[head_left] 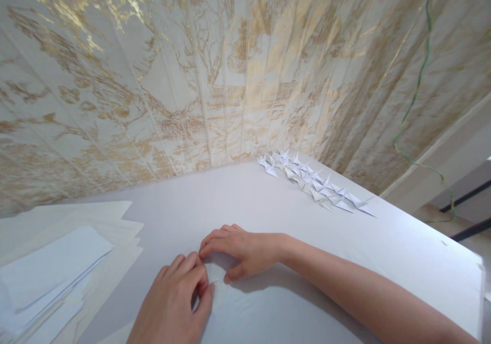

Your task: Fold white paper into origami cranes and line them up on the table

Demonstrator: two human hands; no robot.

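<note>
A white piece of paper point(218, 281) with a crease lies on the white table between my two hands. My left hand point(178, 290) is closed at its left edge, thumb and curled fingers pinching it. From the right, my right hand point(243, 252) reaches over the far side; its fingertips meet my left fingers at the edge, and its thumb rests on the paper's right side. Part of the paper is hidden beneath my fingers.
Several folded white paper cranes point(314, 182) stand in rows at the table's point(199, 196) back right. Stacked white paper sheets point(53, 267) lie at the left. A gold-patterned curtain point(184, 78) hangs behind, and a green cord point(420, 78) dangles on the right.
</note>
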